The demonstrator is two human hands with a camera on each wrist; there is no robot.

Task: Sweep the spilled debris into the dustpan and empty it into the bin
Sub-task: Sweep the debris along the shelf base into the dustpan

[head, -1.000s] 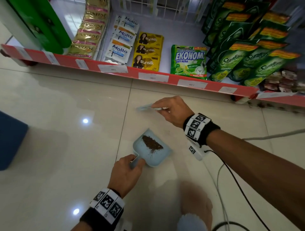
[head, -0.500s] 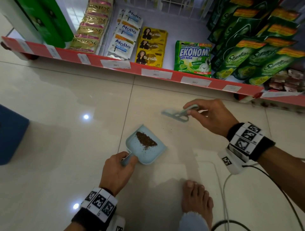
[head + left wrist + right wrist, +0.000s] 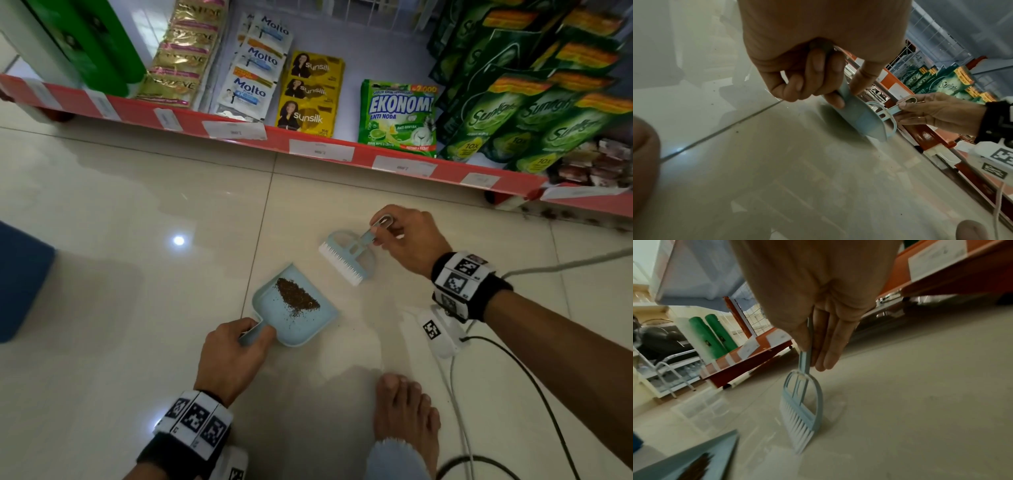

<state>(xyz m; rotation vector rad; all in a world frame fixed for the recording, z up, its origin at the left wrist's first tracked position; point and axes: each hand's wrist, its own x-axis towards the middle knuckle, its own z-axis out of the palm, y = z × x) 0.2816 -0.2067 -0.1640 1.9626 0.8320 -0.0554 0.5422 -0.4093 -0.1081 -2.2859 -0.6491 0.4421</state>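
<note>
The left hand point(image 3: 233, 356) has its fingers point(image 3: 813, 73) curled round the handle of the light-blue dustpan point(image 3: 294, 308), thumb on top; only the left wrist view shows this grip from below. The dustpan rests on the tiled floor point(image 3: 120, 274) with brown debris point(image 3: 296, 296) piled inside. The right hand point(image 3: 411, 240) pinches the handle of the small brush point(image 3: 346, 257); the right wrist view shows its white bristles touching the floor just beside the pan. On the shelf point(image 3: 318, 147) behind, packets read Molto point(image 3: 250, 90), Sunsilk point(image 3: 308, 116), Ekonomi Anti Noda point(image 3: 397, 113) and Sunlight point(image 3: 489, 113).
</note>
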